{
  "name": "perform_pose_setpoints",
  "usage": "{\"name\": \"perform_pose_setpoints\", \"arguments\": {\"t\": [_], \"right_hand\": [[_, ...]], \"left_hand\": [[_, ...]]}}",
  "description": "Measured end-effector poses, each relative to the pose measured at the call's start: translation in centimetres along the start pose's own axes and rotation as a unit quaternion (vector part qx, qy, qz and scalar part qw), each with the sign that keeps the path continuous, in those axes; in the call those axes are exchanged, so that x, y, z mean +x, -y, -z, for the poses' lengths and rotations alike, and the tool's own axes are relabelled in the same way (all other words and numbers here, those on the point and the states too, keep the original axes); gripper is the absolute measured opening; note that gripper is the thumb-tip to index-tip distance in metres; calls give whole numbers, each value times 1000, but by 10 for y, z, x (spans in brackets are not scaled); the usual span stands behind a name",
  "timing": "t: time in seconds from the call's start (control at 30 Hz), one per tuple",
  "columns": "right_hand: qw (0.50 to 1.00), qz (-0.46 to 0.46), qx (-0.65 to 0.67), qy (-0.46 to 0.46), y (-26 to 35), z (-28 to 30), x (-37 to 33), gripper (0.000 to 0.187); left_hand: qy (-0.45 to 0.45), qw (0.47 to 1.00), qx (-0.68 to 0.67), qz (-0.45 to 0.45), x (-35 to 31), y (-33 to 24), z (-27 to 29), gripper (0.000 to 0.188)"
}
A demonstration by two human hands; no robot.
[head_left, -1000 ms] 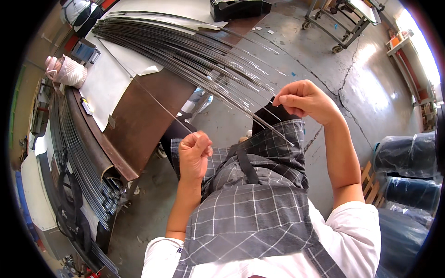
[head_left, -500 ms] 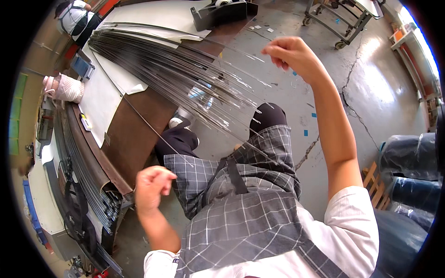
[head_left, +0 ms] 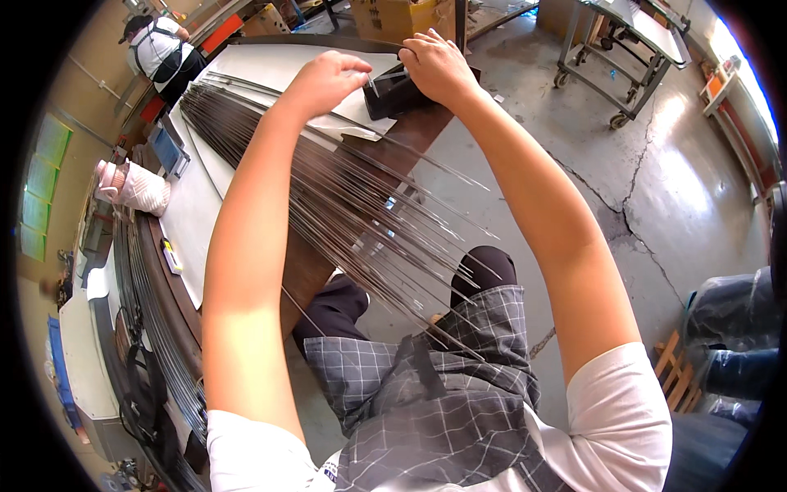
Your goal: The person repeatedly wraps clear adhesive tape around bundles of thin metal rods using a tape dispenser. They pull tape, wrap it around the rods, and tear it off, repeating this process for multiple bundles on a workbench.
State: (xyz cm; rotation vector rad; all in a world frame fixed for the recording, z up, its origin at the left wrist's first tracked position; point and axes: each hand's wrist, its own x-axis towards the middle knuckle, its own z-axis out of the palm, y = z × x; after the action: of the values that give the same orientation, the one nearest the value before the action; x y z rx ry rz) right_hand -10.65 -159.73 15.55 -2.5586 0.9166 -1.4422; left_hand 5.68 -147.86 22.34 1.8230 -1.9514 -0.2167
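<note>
At the upper centre of the frame, one black dispenser sits on the brown table, with both my hands at it. My right hand lies on its right end, fingers bent over it, presumably to stop it sliding; how firmly they clench, I cannot tell. My left hand is at the opposite end, thumb and fingers drawn together; whether they grasp the pale strip near the tips, I cannot tell. Dark rods fan across the centre, their tips overhanging the table edge, probably so the ends are accessible. One white sheet lies under them, likely as surface protection. Counts: one dispenser; one pink-and-white bottle and one small yellow-and-white object, both at left; rods, dozens (overlap and blur prevent an exact figure)
</note>
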Motion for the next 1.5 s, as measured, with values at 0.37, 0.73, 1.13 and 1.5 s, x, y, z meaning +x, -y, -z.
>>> {"name": "perform_pose_setpoints", "arguments": {"t": [0.37,0.73,1.13,1.5], "right_hand": [[997,-16,-36,66,-1,-6,-5,38],[997,-33,-52,39,2,-11,-2,35],[995,-16,-63,78,35,2,2,24],[975,8,169,142,78,78,-44,27]], "left_hand": [[213,964,-101,120,63,34,0,16],[191,965,-111,144,45,41,22,20],[157,983,27,94,55,124,18,12],[-75,997,14,29,-71,-15,61,22]]}}
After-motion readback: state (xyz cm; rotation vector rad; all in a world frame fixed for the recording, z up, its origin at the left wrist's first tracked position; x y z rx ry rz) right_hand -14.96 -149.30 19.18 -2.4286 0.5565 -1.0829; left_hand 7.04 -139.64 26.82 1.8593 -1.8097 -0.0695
